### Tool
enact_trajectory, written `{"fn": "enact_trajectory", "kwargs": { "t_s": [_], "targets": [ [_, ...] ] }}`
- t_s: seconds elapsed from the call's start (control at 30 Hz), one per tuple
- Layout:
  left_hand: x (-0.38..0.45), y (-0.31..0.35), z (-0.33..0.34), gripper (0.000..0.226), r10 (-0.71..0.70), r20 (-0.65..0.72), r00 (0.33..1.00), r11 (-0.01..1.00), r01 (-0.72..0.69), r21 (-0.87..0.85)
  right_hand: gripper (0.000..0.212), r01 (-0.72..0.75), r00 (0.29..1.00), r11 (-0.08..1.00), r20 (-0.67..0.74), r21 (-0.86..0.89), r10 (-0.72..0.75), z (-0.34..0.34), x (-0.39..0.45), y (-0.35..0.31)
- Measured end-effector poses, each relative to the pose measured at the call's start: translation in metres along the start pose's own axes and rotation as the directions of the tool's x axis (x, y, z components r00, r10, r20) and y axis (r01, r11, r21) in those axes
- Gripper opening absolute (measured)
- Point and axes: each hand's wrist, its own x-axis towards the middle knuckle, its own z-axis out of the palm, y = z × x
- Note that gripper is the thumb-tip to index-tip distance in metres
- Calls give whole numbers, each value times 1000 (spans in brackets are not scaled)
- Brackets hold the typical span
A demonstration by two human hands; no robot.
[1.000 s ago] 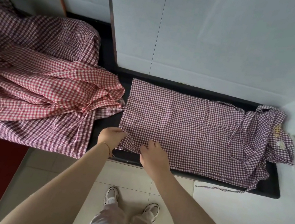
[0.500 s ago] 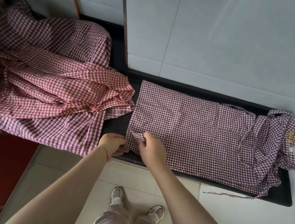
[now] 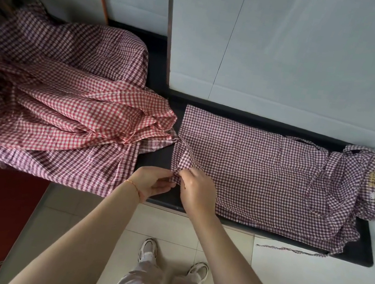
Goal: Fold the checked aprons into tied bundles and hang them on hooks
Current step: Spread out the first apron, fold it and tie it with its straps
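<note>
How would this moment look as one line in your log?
step: folding | left hand and right hand: pinch near-left corner of purple checked apron, lifted | counter: apron flat | apron pile: left

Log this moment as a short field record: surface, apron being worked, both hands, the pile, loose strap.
surface: black counter against a white wall
apron being worked: purple checked apron laid flat, its near left corner lifted
left hand: left hand pinches that corner
right hand: right hand pinches the same corner
pile: unfolded checked aprons heaped to the left
loose strap: apron tie hangs over the counter's front edge
</note>
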Motion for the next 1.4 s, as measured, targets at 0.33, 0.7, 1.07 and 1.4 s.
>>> {"fn": "enact_trajectory", "kwargs": {
  "t_s": [0.33,0.7,1.07,1.4],
  "targets": [
    [-5,7,6,10,-32,27,999,999,33,-12,20,55,996,996,-68,69,-50,5,-10,0],
    [10,-5,-6,17,-45,-47,998,977,54,207,22,-164,982,983,109,87,154,5,-4,17],
    [35,-3,-11,9,-136,-43,990,772,134,622,65,-212,779,914,506,-346,371,37,62,59],
    [57,22,3,24,-54,-83,995,751,95,654,63,159,788,970,615,-181,-15,43,51,54]
  ]
}}
